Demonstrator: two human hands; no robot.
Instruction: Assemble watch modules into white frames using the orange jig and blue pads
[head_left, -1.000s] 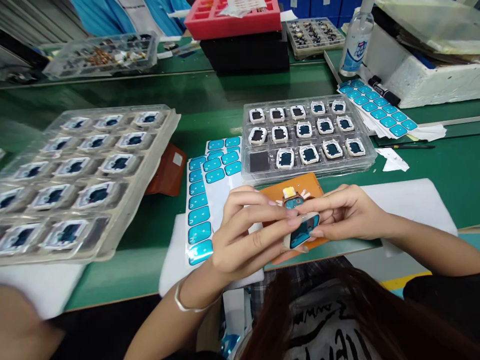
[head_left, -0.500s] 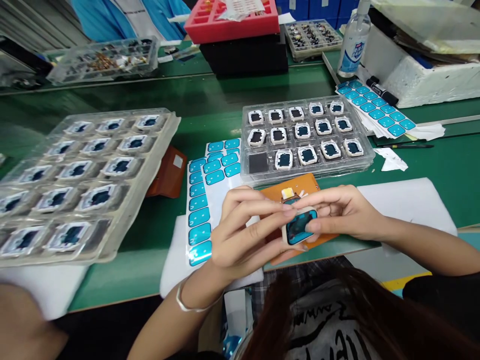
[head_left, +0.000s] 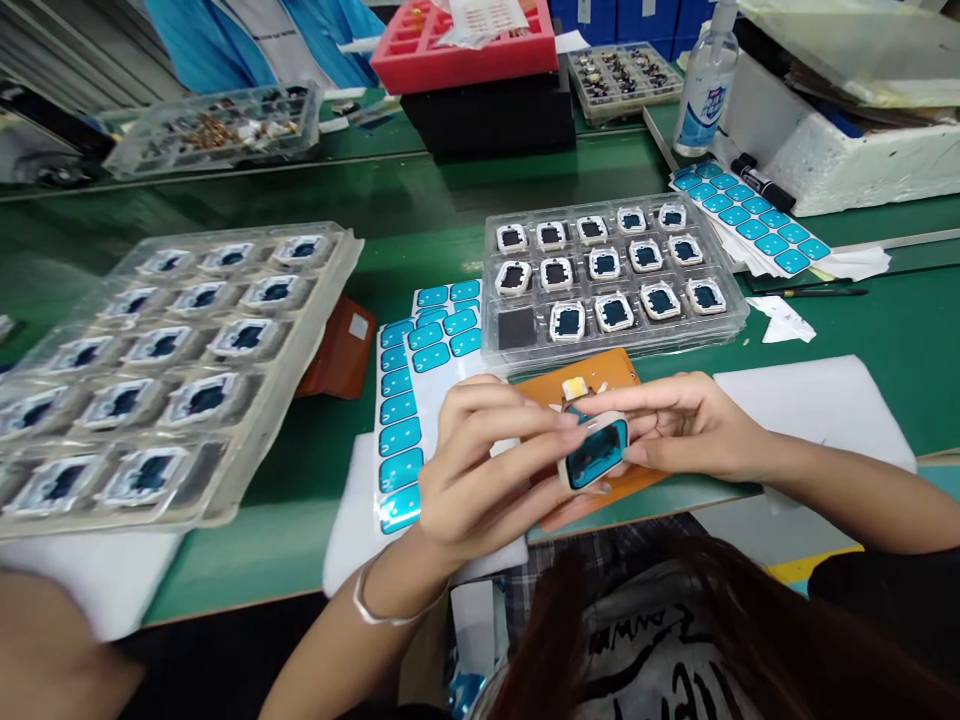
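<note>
In the head view, my left hand [head_left: 480,460] grips a white smartwatch case [head_left: 598,452] by its left side and edges. A glossy blue film lies over the case's dark face, which is tilted up. My right hand [head_left: 694,425] has its index finger along the top edge and its thumb at the right side of the case. Beneath both hands lies an orange leather-like pad [head_left: 616,372] with a small yellow and white piece [head_left: 575,388] on it. Left of my left hand are sheets of blue film stickers [head_left: 400,437].
A clear tray [head_left: 491,338] holding several white watch frames sits ahead; another tray [head_left: 225,480] is tilted at left. Further back stand a red box [head_left: 465,60], a pump bottle [head_left: 705,95] and a foam box [head_left: 862,165]. A person in blue [head_left: 217,45] is across the bench.
The watch case has tilted slightly and shifted a little left between my hands. My right thumb has moved from its face to its right edge.
</note>
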